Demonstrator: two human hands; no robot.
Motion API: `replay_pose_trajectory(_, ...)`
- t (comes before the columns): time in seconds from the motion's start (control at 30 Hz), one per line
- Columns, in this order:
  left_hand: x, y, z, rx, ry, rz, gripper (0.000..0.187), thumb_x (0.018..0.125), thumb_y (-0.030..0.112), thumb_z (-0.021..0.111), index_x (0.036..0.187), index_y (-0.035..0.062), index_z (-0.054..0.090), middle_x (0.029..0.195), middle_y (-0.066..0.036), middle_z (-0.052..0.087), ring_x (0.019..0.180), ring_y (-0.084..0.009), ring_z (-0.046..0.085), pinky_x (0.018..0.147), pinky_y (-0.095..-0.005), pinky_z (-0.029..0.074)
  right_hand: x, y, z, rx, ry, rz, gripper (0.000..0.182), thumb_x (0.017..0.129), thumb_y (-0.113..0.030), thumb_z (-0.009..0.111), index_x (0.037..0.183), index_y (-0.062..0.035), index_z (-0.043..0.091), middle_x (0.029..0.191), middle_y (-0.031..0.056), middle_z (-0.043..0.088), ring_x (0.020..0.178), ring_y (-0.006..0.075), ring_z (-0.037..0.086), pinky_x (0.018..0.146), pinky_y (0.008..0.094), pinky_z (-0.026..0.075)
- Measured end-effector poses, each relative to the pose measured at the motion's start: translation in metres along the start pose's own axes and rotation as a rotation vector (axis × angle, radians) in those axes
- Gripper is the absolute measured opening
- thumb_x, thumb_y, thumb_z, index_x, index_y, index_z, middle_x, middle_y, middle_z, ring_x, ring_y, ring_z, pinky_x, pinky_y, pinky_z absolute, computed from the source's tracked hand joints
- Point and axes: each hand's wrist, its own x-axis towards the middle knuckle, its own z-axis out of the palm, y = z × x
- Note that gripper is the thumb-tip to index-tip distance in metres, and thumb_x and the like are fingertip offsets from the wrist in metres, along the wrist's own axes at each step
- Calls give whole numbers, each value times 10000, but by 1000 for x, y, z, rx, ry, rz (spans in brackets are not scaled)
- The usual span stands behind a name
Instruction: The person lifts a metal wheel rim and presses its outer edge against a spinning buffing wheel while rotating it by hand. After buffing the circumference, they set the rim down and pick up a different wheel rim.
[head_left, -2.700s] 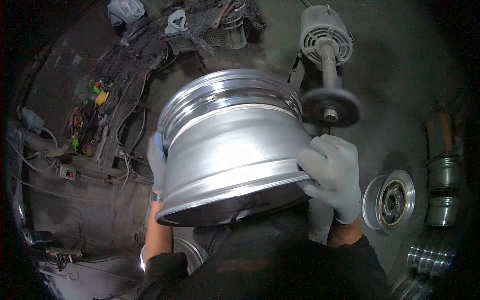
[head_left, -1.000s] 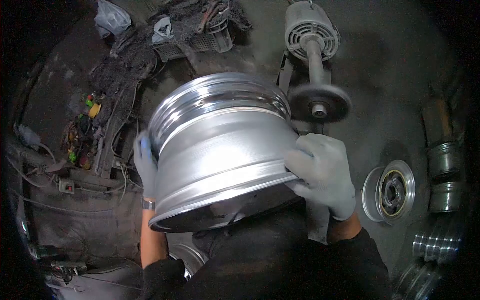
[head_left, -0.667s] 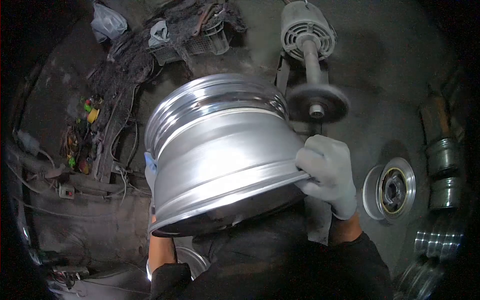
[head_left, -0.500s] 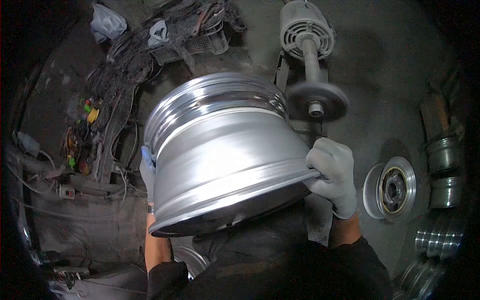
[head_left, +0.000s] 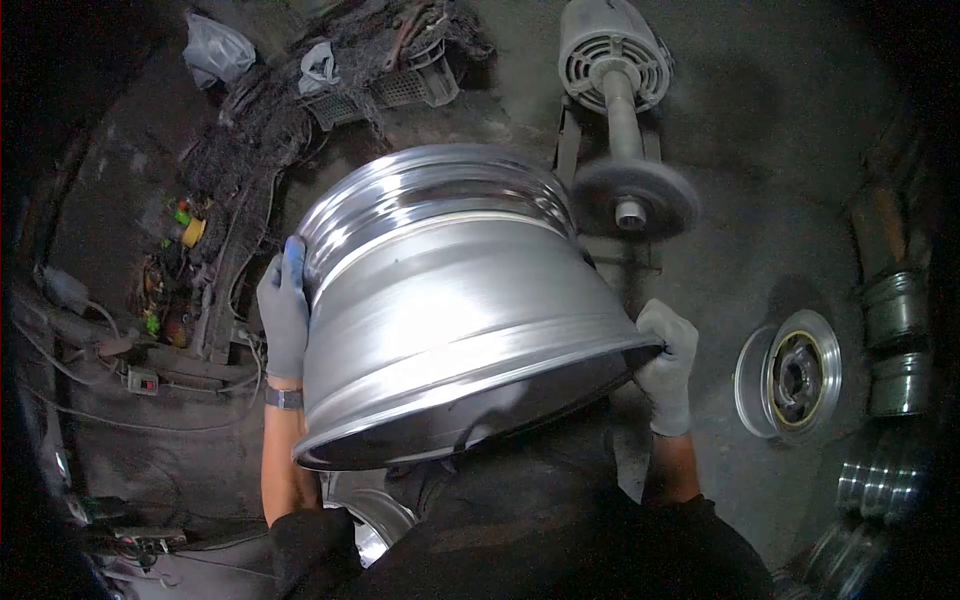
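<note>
A large silver wheel rim [head_left: 450,290] is held up in front of me, tilted, with its polished stepped part at the far end and its dark open side toward my body. My left hand [head_left: 284,318], in a grey glove with a blue patch, presses along the rim's left side. On the right, my gloved right hand [head_left: 668,362] is closed around the flange at the near edge; its fingertips are partly hidden. Just beyond the rim's far right side is a round buffing wheel [head_left: 665,192], its outline blurred, on the shaft of an electric motor [head_left: 605,45].
Another wheel rim [head_left: 820,370] lies on the floor at the right, near several stacked rims [head_left: 895,385]. Part of a rim [head_left: 385,515] shows beneath my left arm. Far left stand a plastic crate [head_left: 425,85] with dark fibrous matter, plastic bags [head_left: 218,50] and cables.
The rim has turned slightly, its near right edge shifting right. My left hand has come further into view on the left side, and my right hand has moved a little down with the flange.
</note>
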Motion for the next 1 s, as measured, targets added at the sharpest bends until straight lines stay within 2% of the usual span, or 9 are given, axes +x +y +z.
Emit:
replay_pose_trajectory(0.3,14,40,22,231,-76,111,535,1054,425,658,751,-7,572,692,3,436,691,-90,379,609,-312,340,-49,33,24,122,227,229,102,806,-11,714,794,-1,614,693,79,505,611,192,525,562,322,372)
replay_pose_trajectory(0.43,16,30,15,229,-72,88,517,1059,403,653,748,-3,573,677,3,443,678,-89,390,605,-308,351,41,-35,-11,-76,-176,-74,193,713,-39,761,756,-52,574,688,87,495,616,250,543,570,380,407)
replay_pose_trajectory(0.5,11,29,15,181,-78,78,507,1063,390,649,749,1,568,683,5,453,682,-87,397,612,-300,354,89,-85,-10,-255,-351,-344,260,654,-182,768,808,-98,576,795,86,627,712,339,663,629,437,539)
replay_pose_trajectory(0.6,4,24,9,105,-105,135,414,1080,348,627,847,7,605,768,1,497,732,-94,404,632,-313,360,110,-118,9,-284,-412,-439,285,612,-169,799,788,-106,583,753,81,536,683,298,605,596,446,461)
replay_pose_trajectory(0.67,-7,5,10,47,89,423,356,1110,343,552,1055,11,667,959,-34,610,840,-112,516,724,-325,455,110,-118,10,-304,-429,-443,284,612,-169,799,787,-107,584,756,79,539,686,293,608,606,438,470)
replay_pose_trajectory(0.7,-3,-25,1,49,93,419,356,1110,343,552,1055,11,667,959,-34,610,840,-112,516,724,-325,455,108,-118,10,-327,-440,-436,283,612,-169,799,787,-108,585,759,76,543,690,287,611,617,431,479)
replay_pose_trajectory(0.87,-61,-165,-14,-1143,-115,-606,556,1121,532,441,1385,76,620,1317,-125,669,1138,-221,674,992,-361,556,105,-112,8,-275,-400,-402,277,613,-164,793,784,-98,585,751,77,534,688,291,608,608,438,475)
replay_pose_trajectory(0.97,-72,-192,-8,-736,226,-487,607,1105,588,436,1407,88,600,1281,-119,687,1077,-232,692,951,-382,583,105,-112,2,-270,-429,-375,298,615,-168,798,817,-107,589,789,81,558,718,297,628,622,449,499)
replay_pose_trajectory(1.0,-67,-182,-9,-738,223,-487,607,1105,588,436,1407,88,600,1281,-119,687,1077,-232,692,951,-382,583,106,-112,-1,-279,-451,-363,320,617,-170,806,854,-119,597,831,85,587,751,301,649,638,457,526)
